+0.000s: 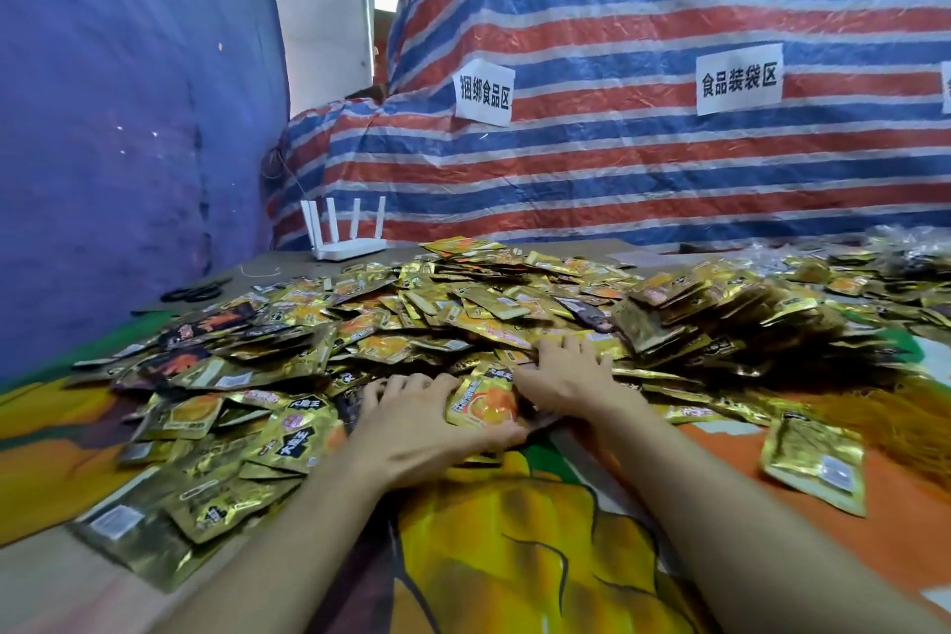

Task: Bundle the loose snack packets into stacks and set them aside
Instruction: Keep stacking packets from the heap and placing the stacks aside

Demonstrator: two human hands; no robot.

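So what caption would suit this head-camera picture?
Two bare hands, left hand and right hand, gather gold snack packets from a big heap.

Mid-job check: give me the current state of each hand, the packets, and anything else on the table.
left hand: palm down, fingers gripping a gold packet
right hand: flat, fingers spread on the pile
packet pile: loose, unstacked
lone packet: lying apart at right
router: antennas upright
scissors: lying flat, closed

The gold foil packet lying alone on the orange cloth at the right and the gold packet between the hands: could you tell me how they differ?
The lone gold foil packet lies untouched, apart from the pile; the gold packet with an orange picture is gripped by the left hand, the right hand beside it. The lone one shows a white label; the held one shows orange artwork. Both are shiny gold.
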